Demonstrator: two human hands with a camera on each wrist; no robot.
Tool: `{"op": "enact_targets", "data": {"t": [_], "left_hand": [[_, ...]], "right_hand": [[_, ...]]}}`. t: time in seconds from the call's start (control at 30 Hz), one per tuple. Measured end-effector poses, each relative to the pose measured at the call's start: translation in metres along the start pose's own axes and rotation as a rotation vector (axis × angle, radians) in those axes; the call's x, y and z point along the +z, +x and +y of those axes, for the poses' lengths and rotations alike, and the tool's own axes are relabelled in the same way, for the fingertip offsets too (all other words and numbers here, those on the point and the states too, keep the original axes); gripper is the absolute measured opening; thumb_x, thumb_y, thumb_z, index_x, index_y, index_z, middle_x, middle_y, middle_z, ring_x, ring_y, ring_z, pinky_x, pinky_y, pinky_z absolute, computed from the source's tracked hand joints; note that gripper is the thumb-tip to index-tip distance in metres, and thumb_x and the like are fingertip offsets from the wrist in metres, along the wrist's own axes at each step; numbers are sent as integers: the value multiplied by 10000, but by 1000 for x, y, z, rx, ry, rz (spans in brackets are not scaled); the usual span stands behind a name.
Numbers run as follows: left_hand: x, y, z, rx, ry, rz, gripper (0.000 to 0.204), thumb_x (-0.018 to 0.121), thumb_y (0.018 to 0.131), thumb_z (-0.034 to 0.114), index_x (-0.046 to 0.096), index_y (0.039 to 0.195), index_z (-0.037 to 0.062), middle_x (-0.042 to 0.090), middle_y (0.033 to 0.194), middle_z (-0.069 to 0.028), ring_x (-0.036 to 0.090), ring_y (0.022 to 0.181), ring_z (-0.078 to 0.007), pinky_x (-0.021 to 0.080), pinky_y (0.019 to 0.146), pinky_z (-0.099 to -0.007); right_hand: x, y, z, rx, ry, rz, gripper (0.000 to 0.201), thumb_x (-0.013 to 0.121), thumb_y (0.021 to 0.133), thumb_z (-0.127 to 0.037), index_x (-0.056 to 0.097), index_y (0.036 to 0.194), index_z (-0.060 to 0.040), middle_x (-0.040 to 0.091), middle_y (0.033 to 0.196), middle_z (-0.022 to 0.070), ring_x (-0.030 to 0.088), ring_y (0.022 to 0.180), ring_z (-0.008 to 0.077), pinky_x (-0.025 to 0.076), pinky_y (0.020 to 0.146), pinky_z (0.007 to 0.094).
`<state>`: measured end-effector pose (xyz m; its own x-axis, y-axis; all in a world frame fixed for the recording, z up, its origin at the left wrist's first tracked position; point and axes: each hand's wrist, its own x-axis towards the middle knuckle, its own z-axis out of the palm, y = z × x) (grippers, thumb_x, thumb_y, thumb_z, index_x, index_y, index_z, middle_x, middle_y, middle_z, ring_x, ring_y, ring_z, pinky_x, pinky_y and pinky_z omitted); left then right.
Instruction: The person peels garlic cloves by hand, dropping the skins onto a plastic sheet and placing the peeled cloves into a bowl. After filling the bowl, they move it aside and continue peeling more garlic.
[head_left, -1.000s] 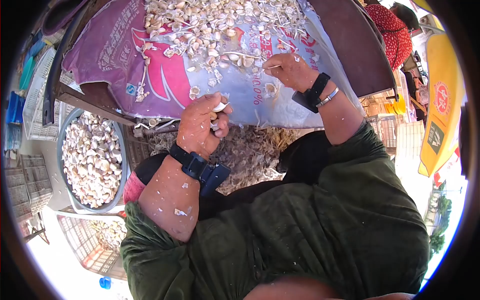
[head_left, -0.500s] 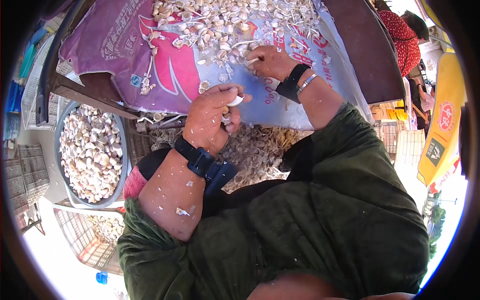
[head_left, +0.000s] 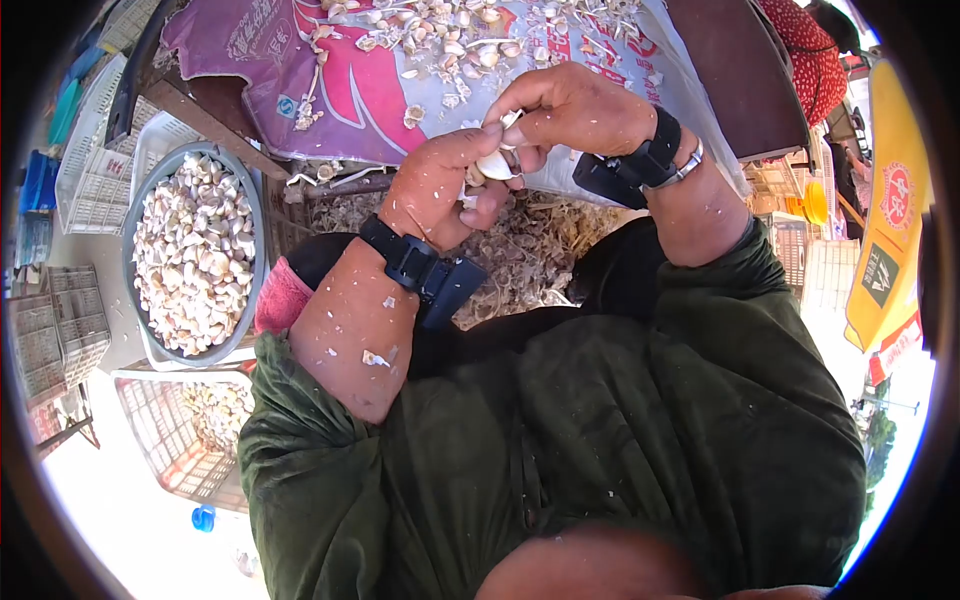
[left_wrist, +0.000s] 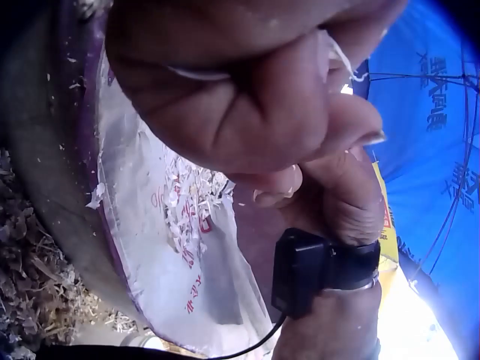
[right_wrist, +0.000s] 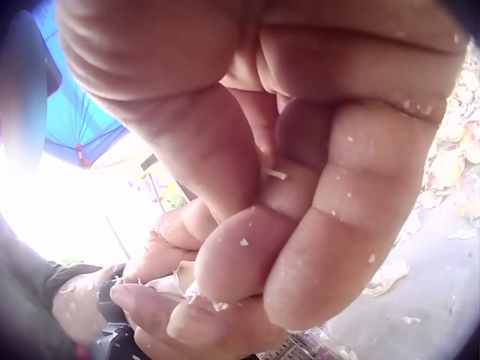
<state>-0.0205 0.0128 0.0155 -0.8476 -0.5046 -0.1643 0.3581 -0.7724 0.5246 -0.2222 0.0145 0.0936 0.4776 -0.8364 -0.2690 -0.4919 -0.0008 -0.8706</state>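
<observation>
In the head view the left hand curls round several garlic cloves in front of the work surface's near edge. Meeting it from the right, the right hand pinches a small pale garlic piece just above those cloves. The right wrist view shows the right hand's bent fingers against the left hand's fingertips, with papery skin between them. Palm and curled fingers of the left hand fill the top of the left wrist view, hiding most of what it holds.
Loose garlic lies on the printed sack sheet. A grey tub of cloves and a plastic crate stand at the left. Husks cover the ground below the sheet. A person in red is at the upper right.
The right hand has come off the garlic pile, back and across to the left hand, carrying a small piece. The left hand has shifted right, and the two hands now meet.
</observation>
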Motion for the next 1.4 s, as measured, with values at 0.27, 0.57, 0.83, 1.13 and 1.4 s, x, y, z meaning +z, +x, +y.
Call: {"op": "enact_targets", "data": {"t": [0.27,0.57,0.83,1.13,1.4], "left_hand": [[11,-18,-5,90,-270,-124,318,520,973,315,578,978,3,607,815,-113,482,484,-123,346,410,-238],[29,-33,-8,152,-137,288,418,382,1015,416,586,988,51,635,781,-71,592,612,-132,394,429,-225],[14,-56,2,193,-138,209,320,488,972,334,607,1007,39,646,818,-65,601,666,-156,396,434,-240],[-43,-150,91,609,-345,13,328,526,959,251,563,1033,-66,567,1013,-201,542,783,-209,403,515,-279],[-159,-258,141,1051,-1168,468,675,427,958,365,208,1491,13,334,1459,-216,540,1221,-377,443,586,-297]], "right_hand": [[24,-20,9,-152,818,64,325,564,961,-85,553,1261,38,702,895,128,702,793,175,575,726,280],[57,-22,-34,-84,176,167,255,611,933,-85,618,1177,-11,670,765,71,567,521,79,458,493,224],[72,-12,-45,-177,62,263,93,610,934,-76,640,989,-8,651,751,33,561,527,55,444,478,203],[58,-6,-3,64,88,233,151,642,918,-127,646,989,6,666,795,78,656,623,137,515,552,257],[3,22,72,15,-331,461,173,553,899,-119,683,992,-51,685,904,105,696,754,202,548,697,336]]}}
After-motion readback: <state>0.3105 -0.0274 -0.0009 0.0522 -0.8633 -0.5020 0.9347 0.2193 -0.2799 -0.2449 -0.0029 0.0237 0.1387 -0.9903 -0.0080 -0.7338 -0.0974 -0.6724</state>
